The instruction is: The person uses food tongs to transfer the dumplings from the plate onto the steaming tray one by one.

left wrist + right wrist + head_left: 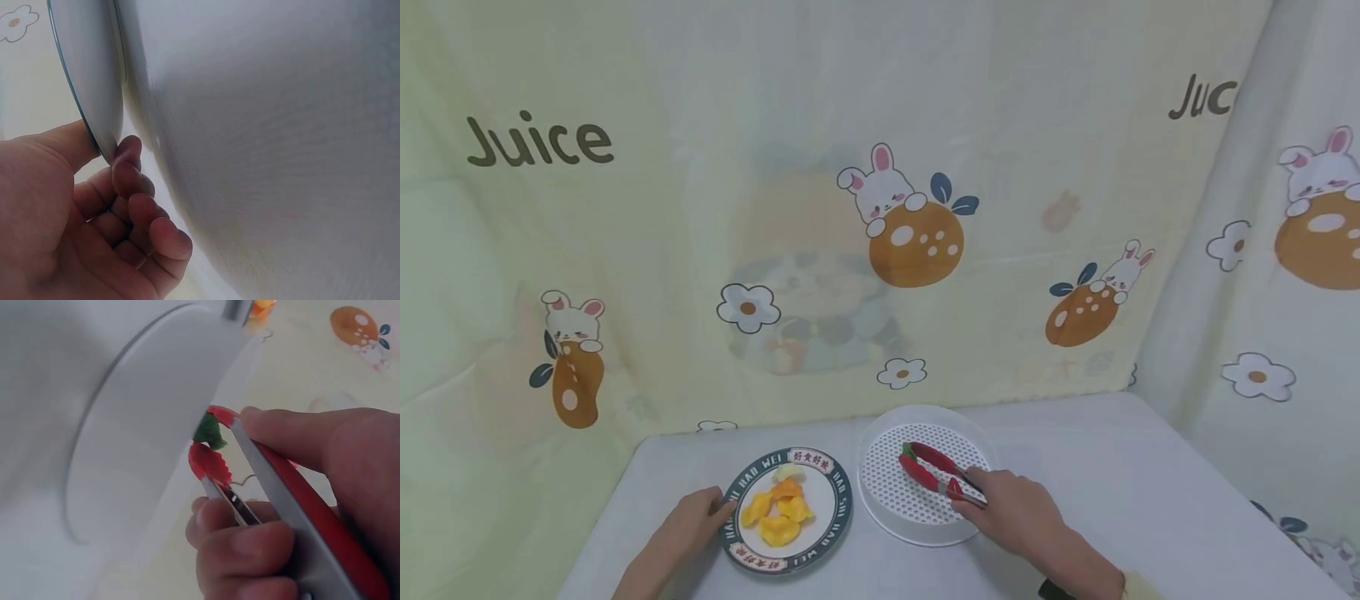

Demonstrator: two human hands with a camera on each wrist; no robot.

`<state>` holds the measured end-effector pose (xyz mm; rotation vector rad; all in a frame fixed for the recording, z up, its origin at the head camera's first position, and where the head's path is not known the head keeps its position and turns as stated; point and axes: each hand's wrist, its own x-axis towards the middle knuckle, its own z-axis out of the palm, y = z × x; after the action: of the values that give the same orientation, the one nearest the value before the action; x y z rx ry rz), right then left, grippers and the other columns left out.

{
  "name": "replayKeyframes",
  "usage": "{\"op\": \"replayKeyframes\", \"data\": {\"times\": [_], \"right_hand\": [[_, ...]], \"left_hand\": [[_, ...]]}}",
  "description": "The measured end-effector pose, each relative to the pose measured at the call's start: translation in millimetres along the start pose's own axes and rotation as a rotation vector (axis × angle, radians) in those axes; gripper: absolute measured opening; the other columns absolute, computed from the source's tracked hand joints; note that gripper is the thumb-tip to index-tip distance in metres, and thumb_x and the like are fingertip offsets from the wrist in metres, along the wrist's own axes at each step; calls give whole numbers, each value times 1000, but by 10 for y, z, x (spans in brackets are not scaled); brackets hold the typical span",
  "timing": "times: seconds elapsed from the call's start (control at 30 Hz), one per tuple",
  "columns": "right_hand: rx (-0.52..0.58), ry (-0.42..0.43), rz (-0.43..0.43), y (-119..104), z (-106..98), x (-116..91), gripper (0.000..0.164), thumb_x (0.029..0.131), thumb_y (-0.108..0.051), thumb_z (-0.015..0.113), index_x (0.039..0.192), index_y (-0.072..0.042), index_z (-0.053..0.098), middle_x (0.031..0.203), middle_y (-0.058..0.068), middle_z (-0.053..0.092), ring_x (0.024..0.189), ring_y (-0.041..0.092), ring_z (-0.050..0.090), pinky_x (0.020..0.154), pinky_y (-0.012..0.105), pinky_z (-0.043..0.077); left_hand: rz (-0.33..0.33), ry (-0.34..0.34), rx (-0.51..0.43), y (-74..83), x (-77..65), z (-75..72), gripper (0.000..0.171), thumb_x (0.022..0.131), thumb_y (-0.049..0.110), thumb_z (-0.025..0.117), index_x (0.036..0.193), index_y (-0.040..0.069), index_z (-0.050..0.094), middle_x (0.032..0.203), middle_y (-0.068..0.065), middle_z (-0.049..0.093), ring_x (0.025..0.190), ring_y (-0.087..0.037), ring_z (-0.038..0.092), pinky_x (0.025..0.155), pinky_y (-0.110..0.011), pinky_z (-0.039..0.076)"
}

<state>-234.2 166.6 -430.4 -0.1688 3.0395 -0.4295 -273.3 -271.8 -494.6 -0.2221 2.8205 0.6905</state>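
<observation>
We are pinching the patterned plate [842, 498] with our left hand [695, 518]. With our right hand [1011, 510], we are gripping red tongs [919, 473], holding a green piece [210, 432] above the perforated tray [891, 504].

From the right wrist, the tray [140, 437] partly hides the green piece [209, 430].

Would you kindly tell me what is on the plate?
Yellow pieces, an orange piece and, at the far side, a pale piece lie on the plate; its surface beneath them is hidden.
</observation>
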Motion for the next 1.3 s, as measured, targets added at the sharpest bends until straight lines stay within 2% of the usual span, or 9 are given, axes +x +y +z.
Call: {"op": "replayKeyframes", "data": {"times": [0.2, 0.47, 0.67, 0.8, 0.9, 1.03, 1.17, 1.3], "right_hand": [[-29, -31, 14, 61, 44, 43, 62, 83, -52, 76, 127, -10, 66, 94, 3, 70, 70, 17, 52, 57, 30, 39], [-33, -12, 3, 75, 62, 45, 61, 84, -51, 75, 127, -9, 66, 92, 4, 70, 69, 18, 51, 56, 30, 37], [-14, -55, 41, 66, 17, 45, 67, 84, -55, 74, 131, -8, 63, 95, 4, 69, 73, 18, 53, 59, 32, 39], [-4, -53, 66, 46, -30, 34, 75, 82, -59, 73, 134, -7, 60, 104, 8, 70, 78, 20, 56, 64, 35, 47], [-5, -30, 74, 7, -43, 24, 82, 80, -64, 73, 138, -7, 57, 118, 14, 69, 90, 25, 61, 75, 42, 55], [27, -12, 82, -93, -41, 13, 100, 75, -74, 71, 146, -7, 47, 133, 21, 61, 105, 34, 64, 85, 52, 56], [74, 5, 73, -230, -44, -2, 112, 69, -79, 71, 150, -8, 41, 139, 23, 55, 107, 36, 63, 85, 53, 57], [120, 10, 62, -366, -42, -26, 112, 65, -78, 75, 150, -11, 43, 142, 19, 55, 110, 35, 62, 84, 53, 57]], "left_hand": [[-12, -4, 3, 5, 3, 0, 25, 102, 28, 58, 85, 9, 57, 75, -4, 55, 71, -16, 51, 62, -29, 41], [-16, 8, 7, 4, -1, 6, 25, 102, 27, 59, 85, 9, 57, 75, -4, 55, 71, -16, 50, 62, -29, 41], [-25, 6, 7, -4, 1, 17, 25, 102, 28, 58, 85, 9, 57, 76, -5, 55, 71, -16, 50, 62, -29, 42], [-28, 3, -1, 12, 2, 22, 25, 102, 28, 58, 85, 9, 57, 76, -5, 55, 71, -16, 50, 62, -29, 42], [-27, 7, 2, 22, 2, 23, 25, 102, 28, 58, 85, 9, 56, 76, -4, 55, 71, -16, 50, 62, -29, 42], [-36, 6, 4, 20, 6, 22, 25, 102, 27, 58, 85, 9, 56, 76, -4, 55, 71, -16, 50, 62, -29, 42], [-34, 8, -4, 4, 8, 20, 24, 102, 27, 58, 85, 9, 56, 76, -4, 55, 72, -16, 51, 62, -29, 42], [-18, 20, -16, -5, 16, 24, 24, 102, 27, 58, 85, 9, 56, 76, -4, 54, 71, -16, 50, 62, -29, 41]]}}
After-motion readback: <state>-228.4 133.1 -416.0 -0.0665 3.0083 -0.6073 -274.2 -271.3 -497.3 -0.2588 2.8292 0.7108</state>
